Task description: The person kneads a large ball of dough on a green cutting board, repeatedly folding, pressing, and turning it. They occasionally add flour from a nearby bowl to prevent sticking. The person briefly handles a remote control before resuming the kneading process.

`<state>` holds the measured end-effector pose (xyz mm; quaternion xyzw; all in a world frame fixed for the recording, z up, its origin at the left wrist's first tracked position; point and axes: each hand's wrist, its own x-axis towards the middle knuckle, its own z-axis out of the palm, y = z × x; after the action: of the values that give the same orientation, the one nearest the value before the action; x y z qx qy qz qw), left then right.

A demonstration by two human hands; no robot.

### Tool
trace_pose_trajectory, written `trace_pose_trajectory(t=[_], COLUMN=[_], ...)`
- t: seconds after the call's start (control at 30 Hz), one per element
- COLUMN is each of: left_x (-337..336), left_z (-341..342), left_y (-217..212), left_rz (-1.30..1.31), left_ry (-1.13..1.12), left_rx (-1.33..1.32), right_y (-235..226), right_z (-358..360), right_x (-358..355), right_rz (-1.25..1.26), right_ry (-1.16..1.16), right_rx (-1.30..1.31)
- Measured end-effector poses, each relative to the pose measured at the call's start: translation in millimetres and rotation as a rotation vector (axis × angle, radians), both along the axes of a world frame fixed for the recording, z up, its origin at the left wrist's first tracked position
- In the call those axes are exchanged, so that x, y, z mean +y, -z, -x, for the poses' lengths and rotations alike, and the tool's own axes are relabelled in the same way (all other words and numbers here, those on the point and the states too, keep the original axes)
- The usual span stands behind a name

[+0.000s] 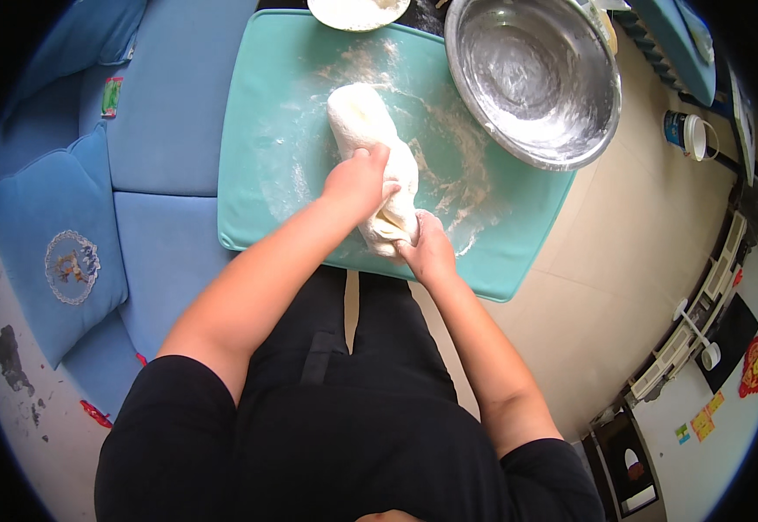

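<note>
Dough (363, 122), long pale loaf shape, lies on floured teal mat (274, 130). Left hand (358, 178) presses down on its middle, fingers curled over the top. Right hand (429, 248) grips the near end, fingers closed on it. Steel bowl (531, 78) sits empty at mat's far right corner.

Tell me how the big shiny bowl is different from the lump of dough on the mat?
The metal bowl is round, grey and shiny; the dough is a long, soft, white lump. The bowl sits untouched, half off the teal mat; the dough lies in the middle of it, pressed by the left hand and the right hand. Both are dusted with flour.
</note>
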<state>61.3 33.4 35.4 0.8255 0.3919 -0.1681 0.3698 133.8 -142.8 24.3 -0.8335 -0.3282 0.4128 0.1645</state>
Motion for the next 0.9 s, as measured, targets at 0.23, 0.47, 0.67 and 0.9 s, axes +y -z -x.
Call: trace_pose_trajectory(t=[0.23,0.47,0.67,0.9], left_x=[22,30,33,37], left_z=[-26,-33,-41,-37], left_y=[34,56,59,59], left_rz=[0.123,0.105,-0.029,-0.113], left_ry=[0.081,0.066,0.164,0.167], left_rx=[0.152,0.192,0.154,0.129], right_y=[-25,31,51,58], right_z=[-6,22,28,30], right_x=[10,24,36,40], right_rz=[0.200,0.250,0.235,0.168], right_ry=[-0.405,-0.401,-0.519,-0.503], right_rx=[-0.067,-0.126,-0.198,-0.157])
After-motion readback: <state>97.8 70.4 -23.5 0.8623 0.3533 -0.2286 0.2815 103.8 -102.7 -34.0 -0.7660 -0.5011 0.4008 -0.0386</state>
